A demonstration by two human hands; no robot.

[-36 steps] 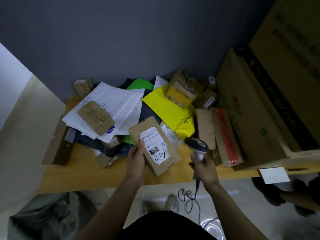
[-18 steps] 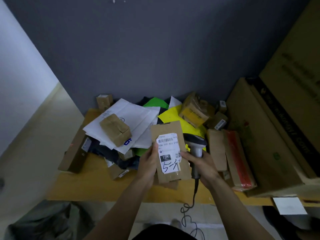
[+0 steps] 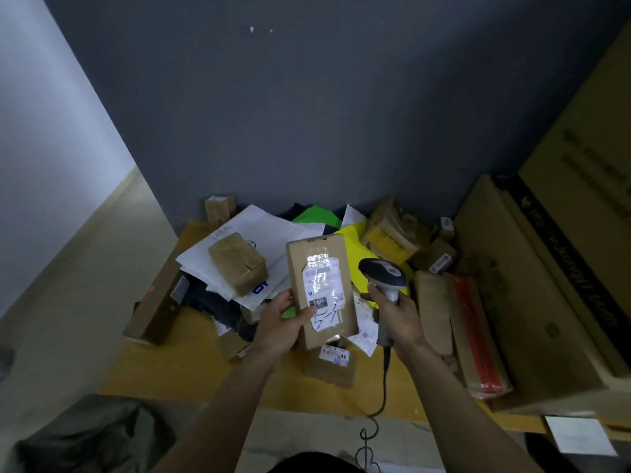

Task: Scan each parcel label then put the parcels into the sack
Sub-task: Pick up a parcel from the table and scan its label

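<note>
- Large cardboard cartons (image 3: 532, 302): stacked at the right end of the table; a dark stripe carries print, too blurred to read.
- Table (image 3: 177, 373): yellow-brown top, loaded with a heap of parcels against the grey wall.
- Sack (image 3: 88, 435): dark, crumpled, on the floor at lower left, below the table edge.
- White mailer (image 3: 273, 233): lies in the heap; a blue mark shows at its near edge, partly covered.
- Taped brown parcel (image 3: 239, 262): rests on top of the white mailer.
- Flat brown parcel (image 3: 319, 247): held upright above the table, label side toward the camera.
- Left hand (image 3: 280, 327): grip clamped on the flat brown parcel's lower left edge, thumb on the front face.
- Right hand (image 3: 399, 317): grip wrapped round the scanner handle, just right of the parcel.
- Scanner (image 3: 384, 276): grey head level with the label; its cable (image 3: 384, 387) hangs over the table edge.
- Label (image 3: 322, 291): white; glare washes out the upper part; a dark box reads "15H"; a handwritten mark below it, not legible.
</note>
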